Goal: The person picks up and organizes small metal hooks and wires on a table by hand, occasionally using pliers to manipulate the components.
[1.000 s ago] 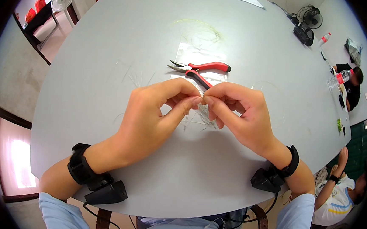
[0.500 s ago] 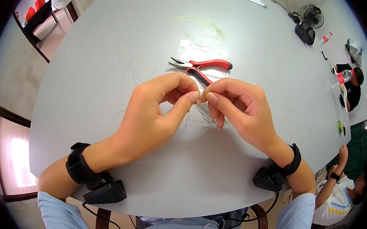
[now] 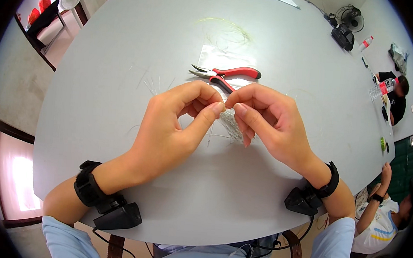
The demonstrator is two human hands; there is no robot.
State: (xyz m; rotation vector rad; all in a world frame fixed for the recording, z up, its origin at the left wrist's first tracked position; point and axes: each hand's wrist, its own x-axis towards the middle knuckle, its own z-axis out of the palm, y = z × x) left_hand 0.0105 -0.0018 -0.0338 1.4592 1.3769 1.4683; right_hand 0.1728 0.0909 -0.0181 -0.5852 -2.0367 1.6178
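My left hand (image 3: pixel 170 126) and my right hand (image 3: pixel 274 124) meet fingertip to fingertip above the grey table. Each pinches with thumb and forefinger; whatever lies between the tips is too small to make out. Just below the fingertips lies a bundle of thin silvery wires (image 3: pixel 230 125), partly hidden by my right fingers. Beyond my hands rest long-nosed pliers (image 3: pixel 239 72) with red and black handles, jaws apart and pointing left. A clear plastic bag (image 3: pixel 221 58) lies under and behind the pliers. A few loose wire pieces (image 3: pixel 154 84) are scattered to the left.
A loose coil of yellowish wire (image 3: pixel 235 29) lies farther back on the grey table (image 3: pixel 105 74). At the right edge stand plastic bottles (image 3: pixel 384 88), a black device (image 3: pixel 343 37) and a small fan (image 3: pixel 353 17). Two other people sit along the right side.
My right fingertips have shifted slightly, the forefinger tip moving a little left and up. My left hand stays nearly still, and the pliers have not moved.
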